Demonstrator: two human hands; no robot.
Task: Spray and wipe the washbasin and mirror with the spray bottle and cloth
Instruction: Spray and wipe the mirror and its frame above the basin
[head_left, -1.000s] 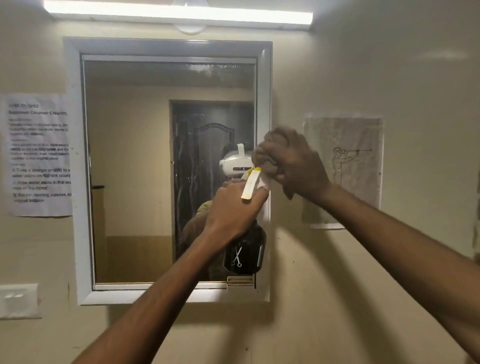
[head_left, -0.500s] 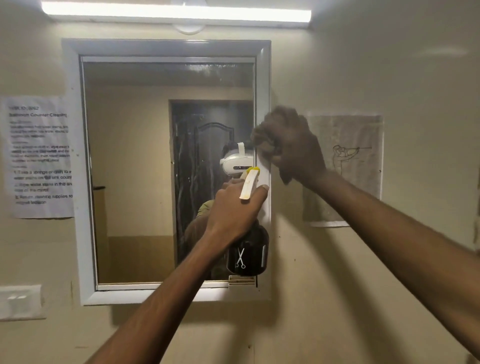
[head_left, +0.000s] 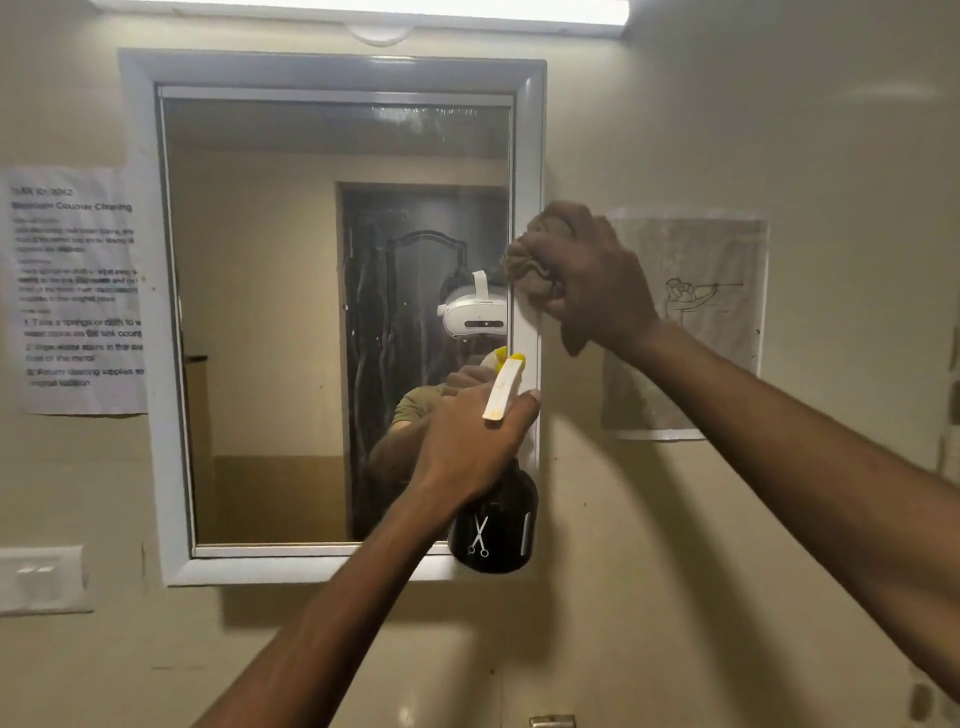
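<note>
A white-framed mirror (head_left: 270, 322) hangs on the beige wall, with wet streaks over its right half. My left hand (head_left: 472, 441) grips a black spray bottle (head_left: 493, 525) with a pale trigger head and yellow nozzle, held upright in front of the mirror's lower right corner. My right hand (head_left: 592, 286) holds a bunched brown cloth (head_left: 527, 262) pressed against the mirror's right frame edge, about halfway up. The washbasin's pale top (head_left: 415, 696) just shows at the bottom edge, mostly out of view.
A printed instruction sheet (head_left: 78, 291) is taped left of the mirror. A paper with a line drawing (head_left: 685, 322) hangs to its right. A white switch plate (head_left: 41, 579) sits low on the left wall. A tube light (head_left: 363, 10) runs above.
My right hand with the cloth slid upward along the mirror's right frame edge. My left hand and the bottle stayed almost where they were.
</note>
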